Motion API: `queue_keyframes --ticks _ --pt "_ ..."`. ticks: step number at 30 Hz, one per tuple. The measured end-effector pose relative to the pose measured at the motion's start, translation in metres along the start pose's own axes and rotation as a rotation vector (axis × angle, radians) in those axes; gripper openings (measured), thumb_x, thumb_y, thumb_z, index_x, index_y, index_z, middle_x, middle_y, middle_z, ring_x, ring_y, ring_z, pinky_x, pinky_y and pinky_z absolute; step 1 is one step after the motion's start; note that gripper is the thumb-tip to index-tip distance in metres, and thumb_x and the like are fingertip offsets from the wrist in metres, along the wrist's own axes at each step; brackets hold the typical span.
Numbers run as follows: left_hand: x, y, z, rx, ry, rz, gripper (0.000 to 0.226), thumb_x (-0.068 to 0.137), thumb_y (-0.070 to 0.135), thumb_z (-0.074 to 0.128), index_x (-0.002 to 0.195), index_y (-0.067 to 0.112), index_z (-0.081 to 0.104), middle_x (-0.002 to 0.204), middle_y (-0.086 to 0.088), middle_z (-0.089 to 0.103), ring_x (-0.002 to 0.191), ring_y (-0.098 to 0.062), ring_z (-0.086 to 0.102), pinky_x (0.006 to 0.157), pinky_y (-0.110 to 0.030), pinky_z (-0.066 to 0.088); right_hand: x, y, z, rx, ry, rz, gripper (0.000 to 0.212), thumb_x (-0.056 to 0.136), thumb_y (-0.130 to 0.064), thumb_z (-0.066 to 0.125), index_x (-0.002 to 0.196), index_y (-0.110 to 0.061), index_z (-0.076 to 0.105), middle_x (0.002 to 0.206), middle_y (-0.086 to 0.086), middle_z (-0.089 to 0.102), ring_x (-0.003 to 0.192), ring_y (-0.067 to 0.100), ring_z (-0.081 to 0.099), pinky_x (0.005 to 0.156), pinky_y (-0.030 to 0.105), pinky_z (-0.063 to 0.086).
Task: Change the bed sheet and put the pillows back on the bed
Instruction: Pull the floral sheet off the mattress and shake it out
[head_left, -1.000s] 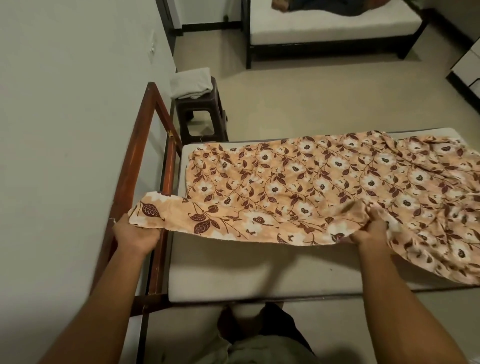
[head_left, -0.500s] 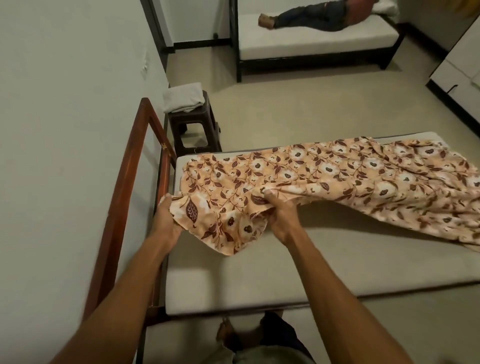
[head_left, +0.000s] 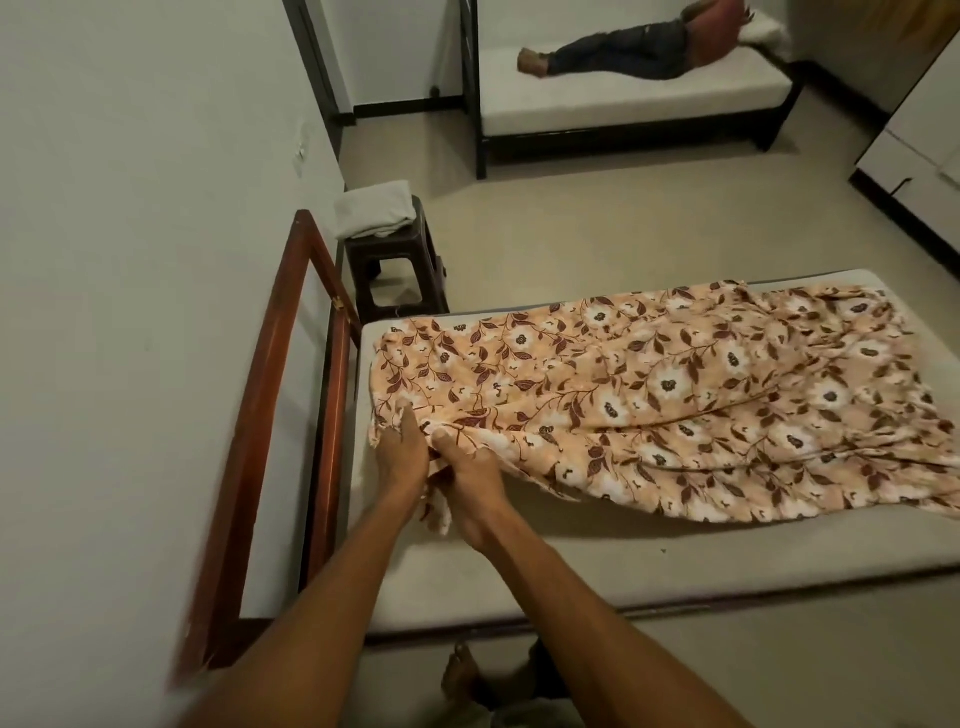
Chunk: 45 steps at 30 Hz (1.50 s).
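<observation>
Floral sheet (head_left: 649, 395) lies rumpled on the bare mattress (head_left: 519, 571). The left hand (head_left: 400, 457) and right hand (head_left: 470, 470) pinch its near edge; spreading and pillows seem left to do.

I see a peach-orange bed sheet (head_left: 649, 405) printed with white flowers and dark brown leafy vines, and a plain pale grey mattress (head_left: 519, 571). The bed frame (head_left: 260, 441) is reddish brown, the stool (head_left: 400, 260) dark brown, the folded cloth (head_left: 371, 208) white.

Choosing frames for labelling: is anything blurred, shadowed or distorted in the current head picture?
Head view: wooden bed frame at left is motion-smeared; floral sheet, left hand and right hand are fairly sharp; the lifted sheet shadows the mattress softly; wide-angle bends edges.
</observation>
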<state>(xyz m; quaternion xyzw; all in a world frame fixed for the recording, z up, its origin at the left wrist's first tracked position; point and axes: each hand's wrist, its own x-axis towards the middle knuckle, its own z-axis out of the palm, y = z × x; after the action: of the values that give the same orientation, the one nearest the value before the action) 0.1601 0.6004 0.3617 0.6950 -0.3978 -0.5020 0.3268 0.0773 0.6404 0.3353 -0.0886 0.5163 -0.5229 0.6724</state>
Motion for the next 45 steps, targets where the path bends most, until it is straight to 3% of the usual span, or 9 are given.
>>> queue_keyframes --ticks 7,9,12,18,21,28,33,39,45 --pt "-0.01 0.006 0.003 0.142 0.108 0.148 0.052 0.109 0.049 0.037 0.106 0.008 0.069 0.089 -0.008 0.075 0.078 -0.023 0.074 0.045 -0.016 0.047 0.002 -0.01 -0.004 0.451 0.074 0.159 0.036 0.099 -0.009 0.066 0.133 0.005 0.064 0.115 0.019 0.076 0.097 0.029 0.077 0.073 0.037 0.064" --pt "-0.006 0.004 0.0 0.172 0.077 0.172 0.053 0.11 0.047 0.038 0.101 0.004 0.069 0.084 -0.012 0.074 0.073 -0.027 0.075 0.044 -0.021 0.048 0.007 -0.022 -0.014 0.59 0.081 0.201 0.029 0.102 -0.011 0.063 0.127 0.003 0.066 0.121 0.025 0.073 0.113 0.037 0.072 0.096 0.046 0.06" --pt "0.004 -0.004 -0.01 0.162 0.034 0.191 0.06 0.106 0.056 0.039 0.095 0.005 0.068 0.083 -0.016 0.075 0.071 -0.032 0.076 0.056 -0.045 0.063 0.018 -0.048 -0.048 0.676 0.226 0.2 0.02 0.105 -0.014 0.059 0.115 0.002 0.065 0.103 0.028 0.074 0.094 0.041 0.072 0.092 0.054 0.056" --pt "0.007 -0.004 -0.031 0.13 0.09 0.166 0.054 0.109 0.049 0.037 0.095 0.005 0.067 0.087 -0.018 0.075 0.076 -0.034 0.075 0.067 -0.05 0.062 0.047 -0.082 -0.143 0.555 0.508 0.145 0.034 0.105 -0.027 0.057 0.133 -0.009 0.056 0.125 0.011 0.062 0.115 0.031 0.063 0.105 0.045 0.051" --pt "0.007 -0.004 -0.037 0.115 0.122 0.172 0.052 0.108 0.051 0.039 0.085 0.011 0.064 0.082 -0.016 0.073 0.074 -0.034 0.073 0.064 -0.044 0.059 0.058 -0.096 -0.19 0.584 0.619 0.099 0.036 0.101 -0.028 0.056 0.134 -0.015 0.058 0.137 0.005 0.061 0.115 0.026 0.059 0.088 0.039 0.054" --pt "0.013 -0.008 -0.036 0.097 0.12 0.172 0.052 0.108 0.05 0.039 0.084 0.012 0.063 0.083 -0.017 0.072 0.074 -0.031 0.073 0.063 -0.037 0.057 0.035 -0.132 -0.224 0.653 0.768 0.005 0.045 0.108 -0.027 0.041 0.151 -0.014 0.044 0.15 0.006 0.05 0.139 0.03 0.048 0.118 0.041 0.039" --pt "0.015 -0.007 -0.032 0.121 0.105 0.175 0.05 0.109 0.048 0.039 0.085 0.012 0.064 0.077 -0.01 0.07 0.068 -0.028 0.072 0.045 -0.026 0.049 0.016 -0.128 -0.205 0.226 0.768 -0.126 0.067 0.088 -0.005 0.073 0.147 0.0 0.042 0.133 0.029 0.055 0.118 0.045 0.058 0.103 0.058 0.051" --pt "0.019 -0.004 -0.032 0.135 0.097 0.173 0.054 0.109 0.049 0.038 0.086 0.008 0.064 0.085 -0.023 0.073 0.076 -0.041 0.073 0.064 -0.051 0.061 0.03 -0.151 -0.213 0.931 0.713 -0.175 0.097 0.096 -0.076 0.039 0.168 -0.019 0.011 0.175 0.013 0.01 0.16 0.035 0.011 0.127 0.059 0.011" --pt "0.02 -0.003 -0.03 0.197 0.082 0.167 0.059 0.109 0.049 0.039 0.092 0.0 0.066 0.087 -0.027 0.072 0.078 -0.045 0.073 0.061 -0.048 0.058 0.049 -0.126 -0.227 0.424 0.681 -0.197 0.063 0.1 -0.058 0.05 0.146 -0.015 0.056 0.143 0.013 0.061 0.129 0.03 0.06 0.104 0.044 0.051"
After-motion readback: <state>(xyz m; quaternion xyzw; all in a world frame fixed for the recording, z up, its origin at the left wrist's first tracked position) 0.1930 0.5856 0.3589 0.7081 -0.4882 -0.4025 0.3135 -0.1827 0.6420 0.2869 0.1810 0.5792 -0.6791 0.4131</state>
